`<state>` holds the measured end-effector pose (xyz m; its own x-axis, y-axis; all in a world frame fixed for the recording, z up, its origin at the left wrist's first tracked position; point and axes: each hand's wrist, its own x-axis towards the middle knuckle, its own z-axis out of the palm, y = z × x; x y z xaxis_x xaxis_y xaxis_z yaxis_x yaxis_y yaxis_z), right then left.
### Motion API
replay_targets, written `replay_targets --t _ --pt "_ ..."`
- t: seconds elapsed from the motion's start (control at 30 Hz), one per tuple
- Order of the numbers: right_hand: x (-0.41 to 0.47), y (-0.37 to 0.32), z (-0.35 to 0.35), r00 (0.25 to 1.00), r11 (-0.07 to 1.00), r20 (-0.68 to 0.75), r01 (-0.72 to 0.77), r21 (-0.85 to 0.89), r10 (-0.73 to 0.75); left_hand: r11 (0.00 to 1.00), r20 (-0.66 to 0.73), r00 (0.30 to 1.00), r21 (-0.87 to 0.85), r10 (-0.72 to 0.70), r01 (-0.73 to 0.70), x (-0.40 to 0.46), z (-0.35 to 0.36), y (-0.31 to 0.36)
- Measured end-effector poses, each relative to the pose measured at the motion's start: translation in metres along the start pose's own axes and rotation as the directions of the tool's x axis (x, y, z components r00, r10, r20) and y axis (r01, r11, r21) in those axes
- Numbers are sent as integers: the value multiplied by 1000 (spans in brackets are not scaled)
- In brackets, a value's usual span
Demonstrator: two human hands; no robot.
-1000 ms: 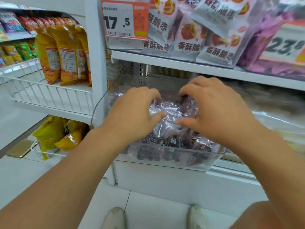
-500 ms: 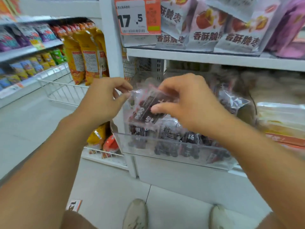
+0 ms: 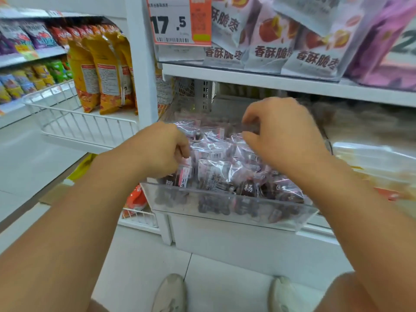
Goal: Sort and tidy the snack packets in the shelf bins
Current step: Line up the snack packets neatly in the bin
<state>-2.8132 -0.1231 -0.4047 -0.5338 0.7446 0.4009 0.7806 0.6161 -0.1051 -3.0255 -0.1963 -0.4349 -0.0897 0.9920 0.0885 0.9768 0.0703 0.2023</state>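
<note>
Supermarket shelving: both hands work inside the clear bin [image 3: 225, 208]. Left hand [image 3: 162, 149] pinches a packet [image 3: 185, 171]; right hand [image 3: 283, 136], grip curled among plum packets [image 3: 216, 176], contents indistinguishable, presumably levelling them.

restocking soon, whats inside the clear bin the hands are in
The clear bin holds a heap of small clear snack packets with dark contents. The left hand and right hand cover part of the heap, and lower layers are hidden.
</note>
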Motion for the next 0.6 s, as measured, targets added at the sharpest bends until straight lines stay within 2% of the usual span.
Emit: replay_targets --t 0.03,0.07,0.1,0.17,0.23,0.33,0.4,0.5,0.53,0.6 --pt "-8 21 -10 994 988 -50 -102 -119 96 1000 -20 1000 -5 1 -2 2 -1 5" --pt "-14 39 -15 980 961 -19 -198 -191 198 1000 -52 999 -29 7 -9 2 -3 11" --pt "-20 55 -16 956 940 61 -271 -206 288 998 -88 996 -67 16 -22 2 -4 18" --pt "-25 74 -14 913 936 211 -328 -129 350 988 -164 986 -145 36 -60 1 -7 28" --pt "-25 80 -14 923 947 214 -311 -80 321 980 -201 978 -176 54 -90 -1 -7 34" --pt "-22 73 -19 969 961 78 -218 -168 233 984 -203 979 -169 18 -53 -3 -5 28" --pt "-24 55 -21 993 986 -27 -114 -122 112 988 -197 980 -151 2 -32 -5 -6 18" --pt "-20 17 -25 983 993 -183 51 106 -31 991 -170 985 -135 -8 -15 -11 -11 2" --pt "-17 6 -22 979 975 -200 87 203 -46 991 -169 985 -133 -18 -5 -13 -13 -3" --pt "-11 -14 -8 988 918 -143 115 380 -65 991 -176 984 -133 -32 8 -16 -15 -13"
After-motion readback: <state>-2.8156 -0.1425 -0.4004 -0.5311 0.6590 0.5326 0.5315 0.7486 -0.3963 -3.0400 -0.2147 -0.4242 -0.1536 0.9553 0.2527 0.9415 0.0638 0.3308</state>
